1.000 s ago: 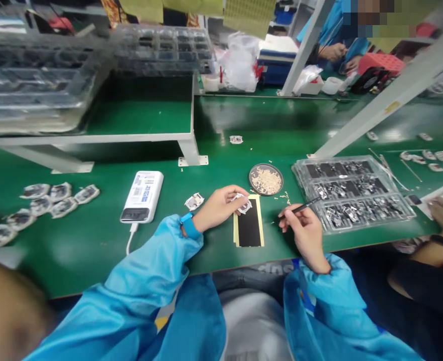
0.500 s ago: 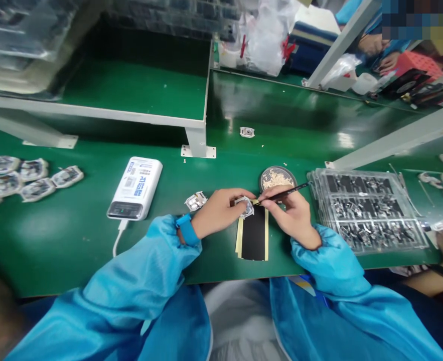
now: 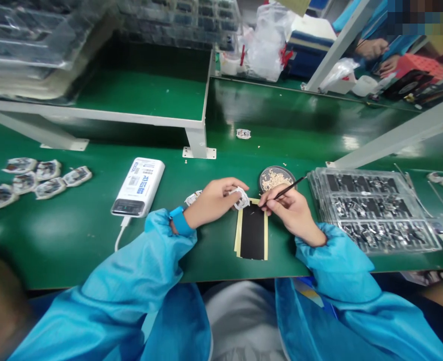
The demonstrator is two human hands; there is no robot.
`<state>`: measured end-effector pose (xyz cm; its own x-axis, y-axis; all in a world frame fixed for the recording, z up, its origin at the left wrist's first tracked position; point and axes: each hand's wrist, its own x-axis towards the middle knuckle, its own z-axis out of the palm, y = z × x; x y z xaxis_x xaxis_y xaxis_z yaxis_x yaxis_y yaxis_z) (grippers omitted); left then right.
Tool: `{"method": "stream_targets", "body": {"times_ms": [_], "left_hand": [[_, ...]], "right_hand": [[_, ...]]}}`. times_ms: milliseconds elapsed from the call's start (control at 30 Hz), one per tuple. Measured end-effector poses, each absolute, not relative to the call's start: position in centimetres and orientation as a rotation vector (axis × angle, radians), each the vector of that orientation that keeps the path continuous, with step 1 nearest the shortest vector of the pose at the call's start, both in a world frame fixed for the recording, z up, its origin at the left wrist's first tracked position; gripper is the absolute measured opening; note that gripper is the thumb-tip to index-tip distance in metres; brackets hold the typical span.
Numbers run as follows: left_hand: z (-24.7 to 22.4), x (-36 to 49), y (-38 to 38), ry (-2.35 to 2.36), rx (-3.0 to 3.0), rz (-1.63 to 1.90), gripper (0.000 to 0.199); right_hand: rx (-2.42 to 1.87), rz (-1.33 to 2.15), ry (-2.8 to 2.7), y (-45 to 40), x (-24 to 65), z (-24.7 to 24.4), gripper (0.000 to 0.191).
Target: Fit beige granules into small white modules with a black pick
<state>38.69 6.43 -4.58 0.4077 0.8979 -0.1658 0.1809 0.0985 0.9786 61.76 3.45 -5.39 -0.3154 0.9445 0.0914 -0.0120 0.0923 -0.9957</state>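
My left hand pinches a small white plastic housing between thumb and fingers, above the left top corner of a black sheet with yellow edges. In my right hand is a thin dark tool like tweezers, its tip down by the sheet's top right; its exact kind is hard to see. Just behind that hand sits a round dish of small beige pieces. A second white housing lies partly hidden behind my left hand.
A white power bank with a cable lies left, beyond it several white housings. Stacked clear trays of small metal parts stand right. A shelf leg is bolted behind. Another person's hands show at the back right.
My hands have drawn apart: the left moved slightly left with the housing, which now shows turned. The tool's tip has left the housing and is over the sheet. The camera view has shifted a little.
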Motion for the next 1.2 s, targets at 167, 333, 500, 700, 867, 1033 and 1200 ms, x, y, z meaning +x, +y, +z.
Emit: {"method": "stream_targets", "body": {"times_ms": [167,333,500,700,867,1033,1200], "left_hand": [[-4.1,38.4,6.6,0.99,1.461,0.64,0.027],[-5.1,38.8,6.0,1.0,1.642,0.499,0.025],[-5.4,38.9,6.1,1.075,1.723,0.456,0.024],[-5.2,39.0,6.0,1.125,1.781,0.423,0.026],[-5.6,38.9,6.1,1.121,1.805,0.425,0.032],[-6.4,38.7,6.3,1.081,1.742,0.458,0.037],[-6.5,38.7,6.4,1.068,1.717,0.473,0.038]], "right_hand": [[-1.112,1.196,-1.43,3.6,61.8,-5.8,0.023],[-1.282,1.12,-1.374,3.5,61.4,-7.6,0.029],[-1.305,1.054,-1.395,3.5,61.1,-8.4,0.027],[-1.324,1.001,-1.503,3.5,61.1,-7.8,0.024],[-1.355,0.99,-1.53,3.5,61.1,-7.7,0.024],[-1.294,1.12,-1.414,3.6,61.1,-7.0,0.025],[-1.221,1.004,-1.482,3.5,60.7,-6.0,0.02]]}}
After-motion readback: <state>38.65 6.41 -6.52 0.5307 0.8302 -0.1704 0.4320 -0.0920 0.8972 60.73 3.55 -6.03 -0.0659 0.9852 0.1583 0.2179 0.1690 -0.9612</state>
